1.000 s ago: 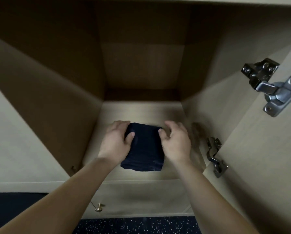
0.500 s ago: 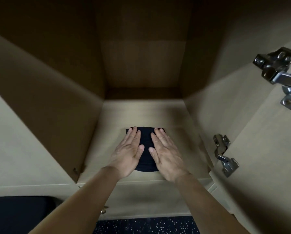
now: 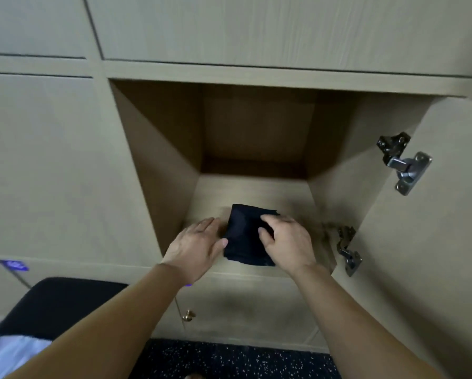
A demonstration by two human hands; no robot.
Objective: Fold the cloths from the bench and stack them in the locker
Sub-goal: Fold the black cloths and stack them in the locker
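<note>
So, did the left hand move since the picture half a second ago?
Yes. The left hand has gone left, off the dark cloth and toward the locker's left wall. It is now beside the cloth, thumb at its edge.

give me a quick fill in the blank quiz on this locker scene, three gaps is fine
1. The folded cloth lies ___ the open locker.
2. The left hand lies open at the cloth's left edge; the fingers curled on top of the cloth belong to the ___.
3. The locker door carries ___ metal hinges.

Missing words: inside; right hand; two.
</note>
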